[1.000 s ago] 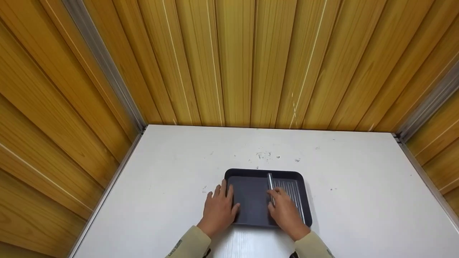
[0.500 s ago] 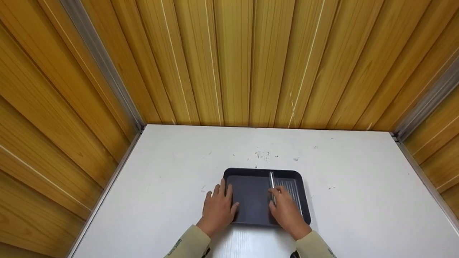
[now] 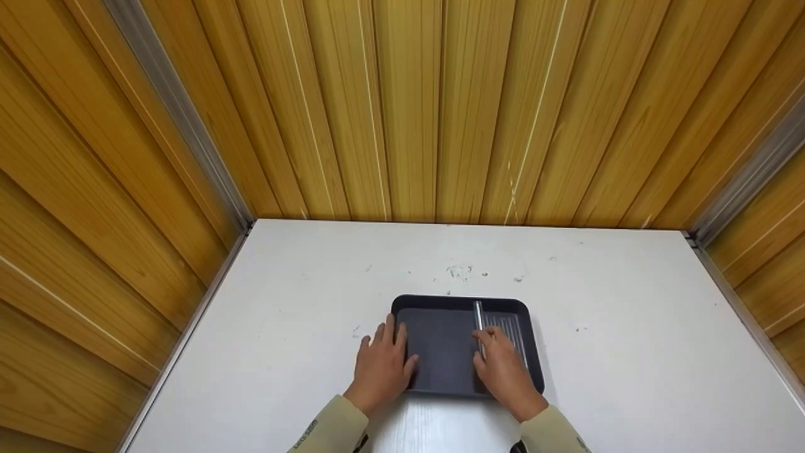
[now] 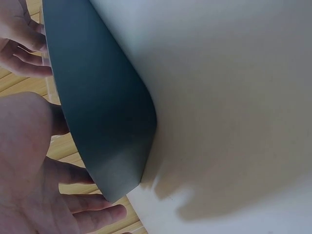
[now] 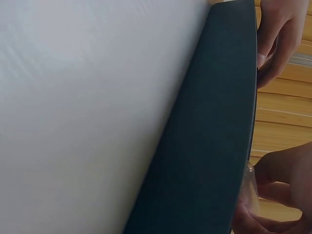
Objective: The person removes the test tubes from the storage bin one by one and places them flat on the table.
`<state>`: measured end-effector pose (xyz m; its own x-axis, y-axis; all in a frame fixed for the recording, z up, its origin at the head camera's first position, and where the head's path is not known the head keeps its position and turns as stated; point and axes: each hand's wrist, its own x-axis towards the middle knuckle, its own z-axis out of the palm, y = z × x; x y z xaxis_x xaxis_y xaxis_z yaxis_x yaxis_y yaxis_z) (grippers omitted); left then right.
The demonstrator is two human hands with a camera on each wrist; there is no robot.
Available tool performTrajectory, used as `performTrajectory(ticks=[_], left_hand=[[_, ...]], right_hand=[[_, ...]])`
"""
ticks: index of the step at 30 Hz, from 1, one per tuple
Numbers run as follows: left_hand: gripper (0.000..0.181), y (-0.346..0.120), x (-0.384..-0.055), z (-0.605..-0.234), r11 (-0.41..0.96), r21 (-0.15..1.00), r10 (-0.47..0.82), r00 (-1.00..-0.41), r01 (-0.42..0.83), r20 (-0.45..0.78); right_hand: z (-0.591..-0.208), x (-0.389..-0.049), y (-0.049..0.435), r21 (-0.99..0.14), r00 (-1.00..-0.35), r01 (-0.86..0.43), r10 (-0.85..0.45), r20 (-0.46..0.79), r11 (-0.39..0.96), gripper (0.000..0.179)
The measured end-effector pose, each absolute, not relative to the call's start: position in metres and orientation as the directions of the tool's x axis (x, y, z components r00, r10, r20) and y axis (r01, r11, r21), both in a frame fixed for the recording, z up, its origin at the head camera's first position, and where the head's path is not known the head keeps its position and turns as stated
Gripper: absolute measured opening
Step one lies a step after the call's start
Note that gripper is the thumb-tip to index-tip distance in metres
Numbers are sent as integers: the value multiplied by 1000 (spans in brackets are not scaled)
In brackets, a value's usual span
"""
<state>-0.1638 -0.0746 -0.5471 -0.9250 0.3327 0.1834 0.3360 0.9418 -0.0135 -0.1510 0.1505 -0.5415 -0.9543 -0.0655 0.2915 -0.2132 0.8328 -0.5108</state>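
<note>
A dark grey rectangular tray [image 3: 434, 352] with raised sides lies on the white table. Inside its right part is a clear ribbed plastic piece [image 3: 503, 322], with a raised shiny edge running front to back. My right hand [image 3: 506, 374] pinches that edge between thumb and fingers; the palm hides the piece's near end. Spread over the tray's left rim, my left hand [image 3: 380, 368] rests with its fingers straight. The left wrist view shows the tray's outer wall [image 4: 102, 97] beside the left hand's fingers. In the right wrist view, the clear plastic piece [image 5: 249, 190] stands at the right hand's fingers.
The white table [image 3: 314, 270] carries small dark scuffs beyond the tray. Yellow wood-patterned panels [image 3: 409, 113] wall the back and both sides, with metal strips at the corners.
My right hand has shifted the clear plastic piece's edge slightly to the right within the tray. My left hand stays on the left rim.
</note>
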Motion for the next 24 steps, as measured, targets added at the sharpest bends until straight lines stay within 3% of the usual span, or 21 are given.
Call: performTrajectory(ticks=[24], left_hand=[[63,-74,-163,-548,946,-4,320,-928,325,188]], right_hand=[[-541,-151,157,-527,-955,-197,-41,293,827,31]])
